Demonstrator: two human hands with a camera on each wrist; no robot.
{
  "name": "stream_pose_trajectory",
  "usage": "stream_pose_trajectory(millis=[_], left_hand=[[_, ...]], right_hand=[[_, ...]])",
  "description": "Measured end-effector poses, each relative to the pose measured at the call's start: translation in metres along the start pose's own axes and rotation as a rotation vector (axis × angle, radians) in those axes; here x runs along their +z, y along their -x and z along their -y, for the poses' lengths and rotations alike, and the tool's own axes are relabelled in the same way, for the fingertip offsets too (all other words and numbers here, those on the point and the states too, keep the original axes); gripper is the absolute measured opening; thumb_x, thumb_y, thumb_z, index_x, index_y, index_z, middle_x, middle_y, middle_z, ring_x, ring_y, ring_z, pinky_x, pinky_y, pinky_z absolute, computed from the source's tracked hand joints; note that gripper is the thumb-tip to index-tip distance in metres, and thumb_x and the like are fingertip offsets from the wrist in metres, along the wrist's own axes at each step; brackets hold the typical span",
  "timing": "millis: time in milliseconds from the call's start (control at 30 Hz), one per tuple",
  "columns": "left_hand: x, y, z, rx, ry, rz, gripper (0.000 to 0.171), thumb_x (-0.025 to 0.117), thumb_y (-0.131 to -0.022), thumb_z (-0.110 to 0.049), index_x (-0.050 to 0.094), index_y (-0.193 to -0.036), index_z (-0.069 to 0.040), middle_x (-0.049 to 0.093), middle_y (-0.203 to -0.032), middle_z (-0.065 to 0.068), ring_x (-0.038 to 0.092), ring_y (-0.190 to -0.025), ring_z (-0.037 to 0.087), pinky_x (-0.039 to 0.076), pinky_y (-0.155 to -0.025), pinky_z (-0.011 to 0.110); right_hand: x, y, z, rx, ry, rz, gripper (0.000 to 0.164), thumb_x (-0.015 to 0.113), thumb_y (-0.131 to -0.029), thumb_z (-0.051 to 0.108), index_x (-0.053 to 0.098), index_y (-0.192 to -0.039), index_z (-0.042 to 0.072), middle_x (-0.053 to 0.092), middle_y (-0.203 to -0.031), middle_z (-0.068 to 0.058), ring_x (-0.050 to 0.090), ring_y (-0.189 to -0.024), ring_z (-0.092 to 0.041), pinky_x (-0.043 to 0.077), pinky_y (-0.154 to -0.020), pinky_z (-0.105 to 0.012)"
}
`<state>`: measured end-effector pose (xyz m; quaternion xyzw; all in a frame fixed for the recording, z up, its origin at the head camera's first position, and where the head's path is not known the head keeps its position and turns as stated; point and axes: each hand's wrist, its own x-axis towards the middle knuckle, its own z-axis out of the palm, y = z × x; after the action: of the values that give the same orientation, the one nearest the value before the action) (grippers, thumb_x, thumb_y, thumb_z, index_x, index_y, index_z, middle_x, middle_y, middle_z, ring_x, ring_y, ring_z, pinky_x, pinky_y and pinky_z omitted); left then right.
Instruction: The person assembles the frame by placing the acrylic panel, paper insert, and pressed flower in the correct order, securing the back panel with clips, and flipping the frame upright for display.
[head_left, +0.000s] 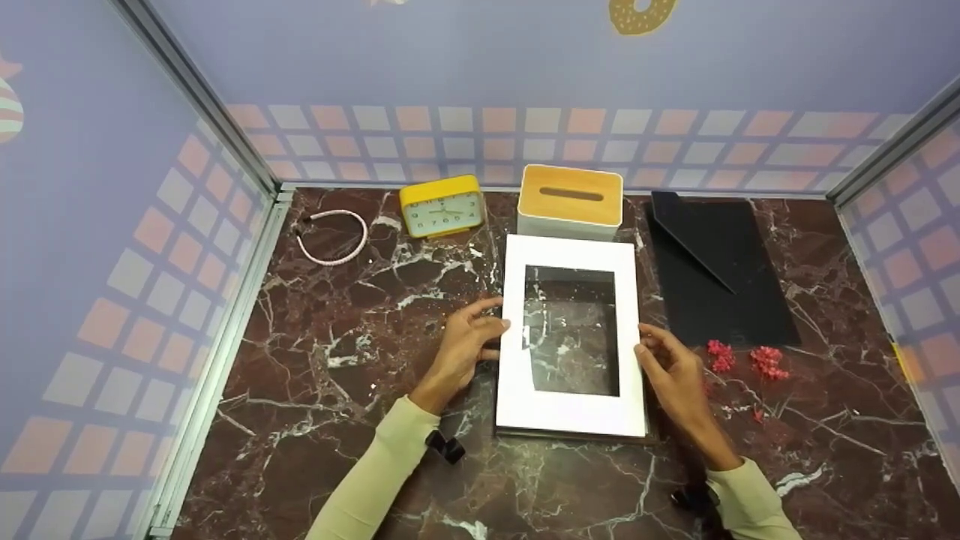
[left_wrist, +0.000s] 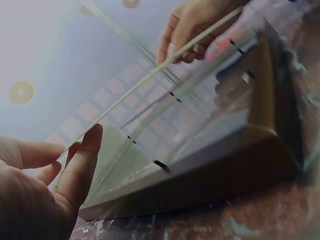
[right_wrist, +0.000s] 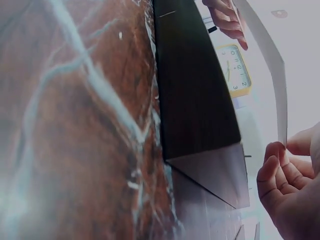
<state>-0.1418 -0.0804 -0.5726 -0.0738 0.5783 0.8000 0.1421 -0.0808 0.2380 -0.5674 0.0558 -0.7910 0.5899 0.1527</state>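
A white mat board (head_left: pixel 574 414) with a rectangular opening is held level by both hands. Along its left edge, the left hand (head_left: pixel 471 337) pinches it between thumb and fingers. The right hand (head_left: pixel 673 377) pinches the opposite edge. Below the board lies a shallow picture frame (left_wrist: pixel 215 172) on the table, mostly hidden from above. Small black tabs (left_wrist: pixel 161 165) line the frame's inner side in the left wrist view. A gap shows between board and frame there, and the frame's dark outer wall (right_wrist: pixel 195 85) faces the right wrist camera.
A tissue box (head_left: pixel 570 196) stands just behind the board, with a yellow alarm clock (head_left: pixel 442 208) to its left. Farther left lies a headband (head_left: pixel 364 236). At right are a black backing panel (head_left: pixel 739 255) and pinkish-red dried flowers (head_left: pixel 769 362). Walls enclose the marble-patterned table (head_left: pixel 337 420).
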Motion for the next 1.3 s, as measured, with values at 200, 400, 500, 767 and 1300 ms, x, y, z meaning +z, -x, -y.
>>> stream_pose_trajectory(millis=[200,400,500,767,1300], left_hand=[[0.004,0.001,0.007,0.097,-0.214,-0.041,0.047,0.075,-0.097,0.002,0.066,-0.142,0.010,0.069,-0.089,0.004,0.066,-0.073,0.014,0.060,-0.052,0.027],[0.007,-0.001,0.014,0.221,-0.369,-0.028,0.047,0.074,-0.097,0.005,0.062,-0.140,0.018,0.068,-0.083,0.005,0.057,-0.058,0.012,0.053,-0.046,0.025],[0.008,-0.002,0.015,0.267,-0.453,-0.032,0.046,0.074,-0.097,0.005,0.063,-0.139,0.018,0.069,-0.083,0.007,0.059,-0.059,0.016,0.053,-0.045,0.026],[0.010,-0.003,0.015,0.322,-0.648,-0.058,0.041,0.078,-0.095,0.003,0.070,-0.133,0.016,0.073,-0.085,0.010,0.059,-0.067,0.010,0.048,-0.059,0.018],[0.012,-0.013,0.014,0.276,-0.699,-0.027,0.043,0.074,-0.097,0.004,0.068,-0.138,0.015,0.065,-0.081,0.000,0.049,-0.066,0.006,0.040,-0.061,0.019]], right_hand=[[-0.002,0.001,0.000,-0.002,0.053,-0.010,0.029,0.068,-0.097,-0.021,0.070,-0.126,-0.020,0.071,-0.090,-0.028,0.064,-0.075,-0.009,0.050,-0.065,-0.011],[-0.005,0.000,0.000,0.024,0.107,-0.009,0.028,0.071,-0.097,-0.019,0.072,-0.125,-0.018,0.072,-0.087,-0.026,0.062,-0.071,-0.008,0.047,-0.063,-0.011],[-0.005,-0.001,-0.010,0.058,0.156,-0.003,0.028,0.072,-0.098,-0.016,0.074,-0.126,-0.015,0.072,-0.087,-0.023,0.060,-0.068,-0.008,0.045,-0.061,-0.011],[-0.010,-0.002,-0.041,0.143,0.219,0.022,0.028,0.075,-0.101,-0.005,0.078,-0.129,-0.005,0.073,-0.090,-0.014,0.061,-0.072,-0.006,0.046,-0.063,-0.011],[-0.013,-0.009,-0.045,0.120,0.215,0.039,0.027,0.074,-0.101,-0.004,0.078,-0.128,-0.005,0.072,-0.088,-0.011,0.061,-0.071,-0.007,0.045,-0.062,-0.014]])
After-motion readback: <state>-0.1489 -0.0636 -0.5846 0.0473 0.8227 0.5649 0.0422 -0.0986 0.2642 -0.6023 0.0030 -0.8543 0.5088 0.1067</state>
